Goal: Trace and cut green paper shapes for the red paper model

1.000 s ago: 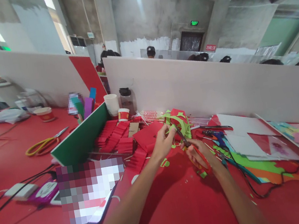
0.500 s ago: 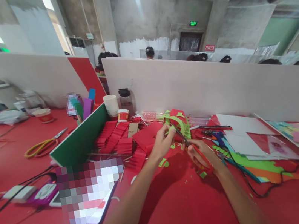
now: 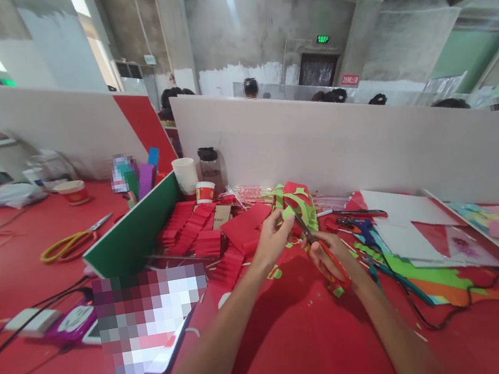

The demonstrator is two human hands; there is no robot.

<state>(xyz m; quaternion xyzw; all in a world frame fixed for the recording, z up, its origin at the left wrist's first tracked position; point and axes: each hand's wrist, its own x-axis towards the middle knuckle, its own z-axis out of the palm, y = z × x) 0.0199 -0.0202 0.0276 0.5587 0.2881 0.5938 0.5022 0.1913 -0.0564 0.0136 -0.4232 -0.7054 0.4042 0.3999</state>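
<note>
- One green paper (image 3: 287, 212) is pinched by the left hand (image 3: 273, 237).
- The right hand (image 3: 331, 252) grips scissors (image 3: 308, 236).
- Blades (image 3: 300, 222) near fingertips (image 3: 291, 221): a slip could cut them.

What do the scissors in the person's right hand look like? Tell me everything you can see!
The scissors have orange-red handles and dark blades that look like metal. The right hand grips the handles, partly hiding them. They're held at a slant above the red table, blades pointing up and leftward, away from the person. The tips are right by a small green paper piece in the left hand; I can't tell whether they touch it or how far the blades are open.
</note>
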